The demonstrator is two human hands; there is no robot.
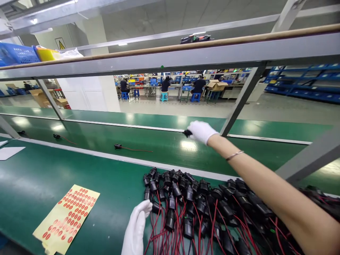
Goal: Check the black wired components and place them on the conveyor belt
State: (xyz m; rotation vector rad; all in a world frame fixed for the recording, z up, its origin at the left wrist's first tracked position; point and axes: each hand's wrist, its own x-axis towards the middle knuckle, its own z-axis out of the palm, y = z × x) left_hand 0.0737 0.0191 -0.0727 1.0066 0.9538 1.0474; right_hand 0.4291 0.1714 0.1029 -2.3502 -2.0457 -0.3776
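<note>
Gloved right hand [201, 131] pinches a small black connector [187, 133], its end pointing left, above a green conveyor belt [106, 136]. Left hand [136, 226], fingers loosely extended, touches a connector pile [202, 209]. Factory hall behind.

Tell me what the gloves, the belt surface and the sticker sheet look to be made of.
Gloves, seen on the right hand and left hand: white, matte, softly creased, probably knit fabric. Belt: green, smooth and glossy, mirroring the ceiling lights, likely PVC or rubber. Sticker sheet: yellowish backing paper, slightly curled at its edges, carrying red oval labels.
</note>
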